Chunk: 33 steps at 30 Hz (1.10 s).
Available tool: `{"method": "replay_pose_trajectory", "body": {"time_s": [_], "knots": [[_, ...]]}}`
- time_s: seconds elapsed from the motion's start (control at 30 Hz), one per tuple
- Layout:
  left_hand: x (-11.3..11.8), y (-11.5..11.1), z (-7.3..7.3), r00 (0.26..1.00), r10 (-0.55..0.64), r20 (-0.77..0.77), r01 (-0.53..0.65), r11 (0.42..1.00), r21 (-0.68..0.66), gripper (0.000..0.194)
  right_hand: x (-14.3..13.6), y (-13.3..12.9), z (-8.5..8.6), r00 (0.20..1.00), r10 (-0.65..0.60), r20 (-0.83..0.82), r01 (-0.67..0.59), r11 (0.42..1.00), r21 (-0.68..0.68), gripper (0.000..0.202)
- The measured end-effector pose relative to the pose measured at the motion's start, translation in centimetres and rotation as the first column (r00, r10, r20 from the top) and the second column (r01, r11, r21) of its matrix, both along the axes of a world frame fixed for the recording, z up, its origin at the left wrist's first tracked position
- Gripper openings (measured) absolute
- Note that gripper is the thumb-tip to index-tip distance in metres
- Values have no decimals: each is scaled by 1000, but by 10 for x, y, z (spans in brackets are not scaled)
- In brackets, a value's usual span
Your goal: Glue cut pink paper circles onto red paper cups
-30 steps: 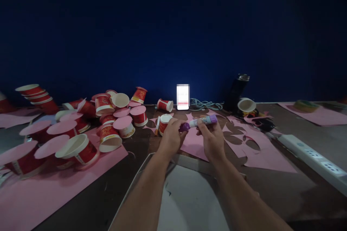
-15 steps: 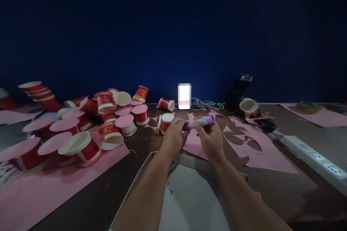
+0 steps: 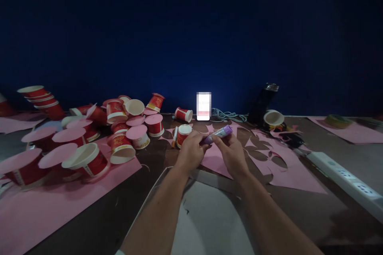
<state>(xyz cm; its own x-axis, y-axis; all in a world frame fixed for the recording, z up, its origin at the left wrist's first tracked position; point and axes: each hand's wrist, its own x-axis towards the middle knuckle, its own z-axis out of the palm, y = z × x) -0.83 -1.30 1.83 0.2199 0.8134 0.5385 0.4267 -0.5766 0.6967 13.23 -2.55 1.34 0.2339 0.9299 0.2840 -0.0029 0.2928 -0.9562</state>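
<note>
A purple glue stick [image 3: 218,134] is pinched by both hands, left hand [image 3: 190,152] at its cap end, right hand [image 3: 231,153] on the barrel, above the bench [image 3: 143,191] w/ pink paper; it's now tilted steeper than a sec ago, cap seemingly being worked.

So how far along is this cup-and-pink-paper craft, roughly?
Done: several red cups on the left already wear pink paper discs, and the pink sheet on the right has round holes cut out. In hand: the left hand and right hand both grip a purple glue stick. Left: cups such as the open cup show bare white mouths.
</note>
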Motion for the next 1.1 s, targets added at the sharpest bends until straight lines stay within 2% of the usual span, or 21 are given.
{"method": "replay_pose_trajectory", "body": {"time_s": [0.17,0.27,0.4,0.47,0.53,0.6,0.63,0.7,0.77,0.9,1.0,1.1], "knots": [[3,0,-3,999,34,-22,-34,999,-16,21,0,0,1,998,56,-13,-56,998,-32,38],[3,2,-4,995,46,-91,-47,999,-9,22,0,-1,1,998,54,-24,-55,997,-46,37],[-5,1,3,986,8,-167,-14,999,-35,26,3,4,-1,999,-36,-35,30,989,-147,36],[-13,0,9,987,78,-140,-88,994,-66,32,10,10,-3,977,-115,-182,74,973,-218,36],[-22,-1,16,953,242,-181,-261,961,-91,30,20,18,-5,865,-244,-438,117,948,-296,30],[-30,-1,20,870,347,-351,-408,906,-116,23,30,24,-7,700,-338,-630,135,928,-348,21],[-33,-1,22,830,337,-445,-442,884,-154,20,33,27,-8,655,-362,-664,137,920,-367,18],[-34,-2,21,767,242,-595,-449,865,-226,16,38,29,-8,580,-387,-717,120,911,-394,18],[-33,-2,18,721,148,-677,-434,858,-275,12,39,29,-6,538,-382,-751,92,912,-399,21],[-29,-2,10,676,95,-731,-410,872,-266,18,35,24,-2,564,-298,-770,19,937,-348,24],[-30,-1,5,658,90,-748,-401,882,-247,18,29,20,0,621,-224,-751,-57,943,-329,11],[-30,0,2,692,118,-712,-383,897,-223,10,22,16,1,694,-152,-704,-143,929,-342,4]]}}
